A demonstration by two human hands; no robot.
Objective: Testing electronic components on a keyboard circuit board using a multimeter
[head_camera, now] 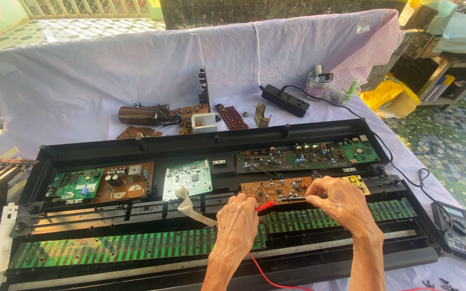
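Head cam: opened black keyboard chassis point(297, 134) lies w/ long axis left-right across a white-draped table point(82, 81). Left hand point(238, 215) pinches the red probe point(265, 206), fingers closed on it; right hand point(341, 199) closed on the black probe point(292, 199). Both probes lie roughly horizontal, tips meeting over the brown circuit board point(273, 188) mid-chassis. Boards inside, approx 5: green+brown pair at left, pale green centre, long dark one at back, brown one under the hands. Green key-contact strip point(136, 245) runs along the front. Grey ribbon cable point(192, 207) just left of left hand. Multimeter point(456, 229) far right; power strip point(285, 99) behind.
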